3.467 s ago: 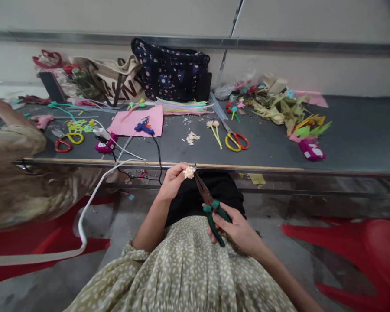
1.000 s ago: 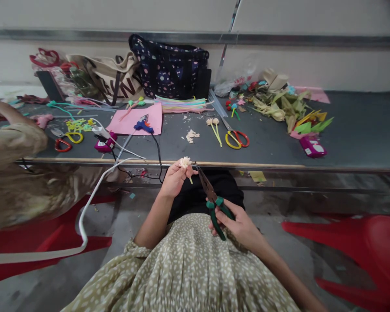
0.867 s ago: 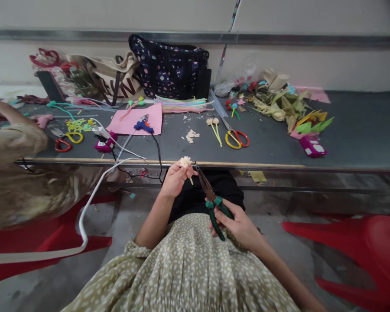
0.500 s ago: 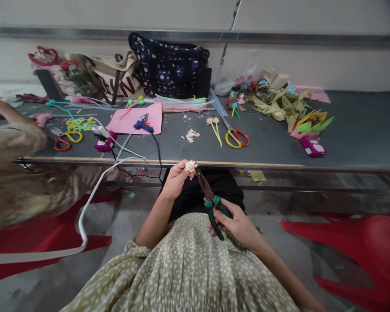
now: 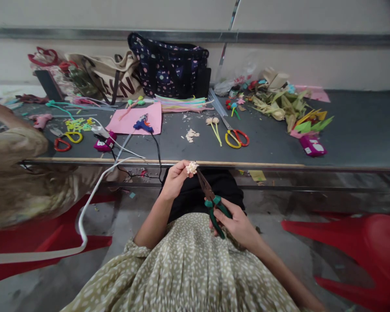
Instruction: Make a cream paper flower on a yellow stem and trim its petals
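Note:
Between the fingertips of my left hand [image 5: 175,180] is a small cream-coloured craft flower [image 5: 191,167] with many short petals. My right hand [image 5: 232,219] is wrapped round the green handles of long-nose pliers [image 5: 208,190]. The pliers' tips reach the right side of the flower; whether they grip a petal is too small to tell. Both hands are over my lap, just in front of the table edge. Beyond them on the table lie a scatter of cream petal pieces [image 5: 191,135] and two pale flowers on yellow-green stems [image 5: 215,129].
Scissors [image 5: 237,138] with red and yellow handles lie right of the stemmed flowers. A blue glue gun [image 5: 144,124] rests on pink paper [image 5: 121,119]. Its black cord hangs over the edge. Dried husks [image 5: 284,104] are piled right. A co-worker's arm [image 5: 16,134] is at left.
The flower and the pliers' tips have shifted very slightly, with the flower turned a little in my left fingers. The co-worker's arm at left has moved slightly.

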The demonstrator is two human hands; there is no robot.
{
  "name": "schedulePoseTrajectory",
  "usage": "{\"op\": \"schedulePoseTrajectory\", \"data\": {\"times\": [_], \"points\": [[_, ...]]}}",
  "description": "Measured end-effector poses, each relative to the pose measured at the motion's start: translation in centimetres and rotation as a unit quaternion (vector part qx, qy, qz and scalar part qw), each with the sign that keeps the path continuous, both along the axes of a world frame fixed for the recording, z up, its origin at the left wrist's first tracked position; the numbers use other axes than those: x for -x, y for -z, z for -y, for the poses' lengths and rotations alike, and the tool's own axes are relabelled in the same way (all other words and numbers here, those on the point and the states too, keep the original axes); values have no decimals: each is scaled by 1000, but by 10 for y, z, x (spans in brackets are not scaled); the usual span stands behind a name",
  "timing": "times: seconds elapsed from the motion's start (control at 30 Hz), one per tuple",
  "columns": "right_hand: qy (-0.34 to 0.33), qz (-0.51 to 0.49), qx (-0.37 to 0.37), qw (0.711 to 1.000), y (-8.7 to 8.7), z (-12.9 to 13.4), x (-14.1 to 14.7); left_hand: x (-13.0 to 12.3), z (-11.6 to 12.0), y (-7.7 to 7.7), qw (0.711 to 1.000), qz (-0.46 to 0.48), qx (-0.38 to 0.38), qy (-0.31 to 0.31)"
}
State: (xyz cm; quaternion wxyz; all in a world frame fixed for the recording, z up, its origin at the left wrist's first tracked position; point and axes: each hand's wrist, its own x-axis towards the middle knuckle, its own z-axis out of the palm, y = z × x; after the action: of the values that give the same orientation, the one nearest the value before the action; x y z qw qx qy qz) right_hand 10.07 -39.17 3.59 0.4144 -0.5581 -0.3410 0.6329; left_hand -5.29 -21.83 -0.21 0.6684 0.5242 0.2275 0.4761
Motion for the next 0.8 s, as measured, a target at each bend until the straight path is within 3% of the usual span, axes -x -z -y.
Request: {"op": "schedulePoseTrajectory", "data": {"times": [0.43, 0.8], "points": [[-1, 97, -44, 994, 14, 4, -4, 1, 0, -2, 1000, -5, -9, -11], [-8, -13, -16, 1000, 0, 2, -4, -1, -4, 0, 999, 27, 33, 3]]}}
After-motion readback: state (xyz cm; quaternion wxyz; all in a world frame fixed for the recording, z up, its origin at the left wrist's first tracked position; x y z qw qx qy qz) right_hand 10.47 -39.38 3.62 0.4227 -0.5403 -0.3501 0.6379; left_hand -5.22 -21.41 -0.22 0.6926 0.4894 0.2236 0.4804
